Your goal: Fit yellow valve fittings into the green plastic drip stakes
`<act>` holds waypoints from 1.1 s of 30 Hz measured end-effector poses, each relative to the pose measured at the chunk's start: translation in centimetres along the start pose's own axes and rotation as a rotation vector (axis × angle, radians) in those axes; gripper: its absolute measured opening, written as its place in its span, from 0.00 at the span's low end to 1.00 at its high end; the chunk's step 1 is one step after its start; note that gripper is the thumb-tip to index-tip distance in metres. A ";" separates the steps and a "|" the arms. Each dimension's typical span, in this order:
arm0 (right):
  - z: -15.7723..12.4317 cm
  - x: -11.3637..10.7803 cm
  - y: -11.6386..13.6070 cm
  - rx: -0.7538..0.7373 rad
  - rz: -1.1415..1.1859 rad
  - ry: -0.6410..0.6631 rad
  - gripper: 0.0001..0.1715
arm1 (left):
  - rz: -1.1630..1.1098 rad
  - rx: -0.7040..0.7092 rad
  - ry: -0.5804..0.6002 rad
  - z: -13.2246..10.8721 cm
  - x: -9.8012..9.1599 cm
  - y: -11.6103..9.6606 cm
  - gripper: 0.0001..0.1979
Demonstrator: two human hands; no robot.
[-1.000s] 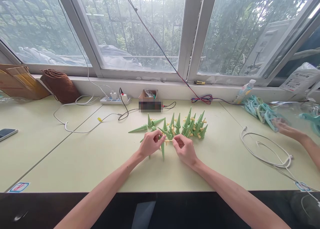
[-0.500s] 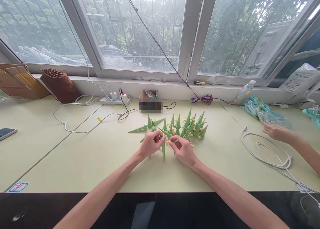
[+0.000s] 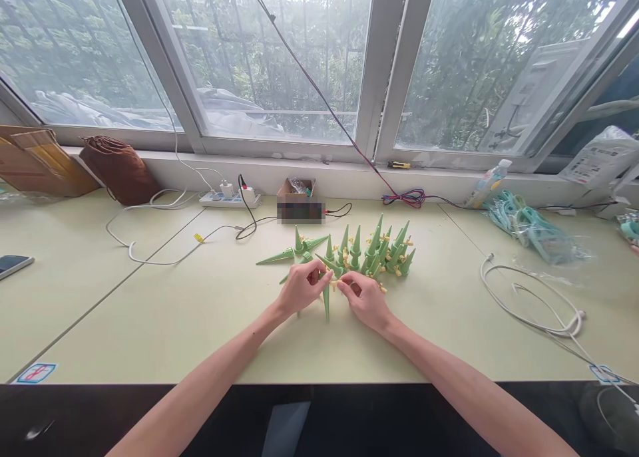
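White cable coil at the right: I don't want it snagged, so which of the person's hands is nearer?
Right. The right hand, pinching a small yellow piece, is left of the white cable coil; the left hand, at a green spike, is farther left.

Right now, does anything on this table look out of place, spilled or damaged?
I see nothing spilled or damaged. Oddly, the small cardboard box shows a pixelated front. Some green spikes lie on their sides near the left hand, while others stand upright.

Left hand [image 3: 303, 287] and right hand [image 3: 367, 301] are bare, like the slim forearms [image 3: 219, 370]; a tiny dark spot [image 3: 253, 333] marks the left one toward seven o'clock.
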State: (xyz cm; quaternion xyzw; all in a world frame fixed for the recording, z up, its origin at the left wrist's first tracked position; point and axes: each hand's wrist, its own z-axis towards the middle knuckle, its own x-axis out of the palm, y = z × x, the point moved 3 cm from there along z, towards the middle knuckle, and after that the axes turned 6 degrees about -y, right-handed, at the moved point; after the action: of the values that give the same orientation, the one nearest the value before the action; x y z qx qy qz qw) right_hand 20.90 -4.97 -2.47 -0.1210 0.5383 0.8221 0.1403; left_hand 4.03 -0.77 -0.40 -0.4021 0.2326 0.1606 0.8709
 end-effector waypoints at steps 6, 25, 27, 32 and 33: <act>0.0 0.0 0.1 0.027 -0.002 0.009 0.18 | -0.011 -0.003 0.011 0.0 0.1 0.1 0.11; -0.3 0.4 -0.3 0.018 0.019 0.066 0.15 | -0.003 -0.011 0.023 -0.1 0.2 0.1 0.11; -0.3 0.5 -0.4 0.014 0.034 0.077 0.14 | 0.000 -0.010 0.026 -0.1 0.2 0.1 0.11; -0.3 0.4 -0.6 0.021 0.005 0.092 0.19 | 0.007 -0.009 0.041 -0.2 0.3 0.2 0.11; -0.3 0.4 -0.6 0.030 0.005 0.088 0.19 | 0.006 -0.011 0.044 -0.2 0.3 0.2 0.11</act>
State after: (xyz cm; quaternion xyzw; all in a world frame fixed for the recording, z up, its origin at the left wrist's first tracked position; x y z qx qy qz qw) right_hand 20.74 -5.00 -3.22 -0.1537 0.5566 0.8081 0.1163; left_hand 4.17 -0.76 -0.75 -0.4097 0.2517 0.1555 0.8629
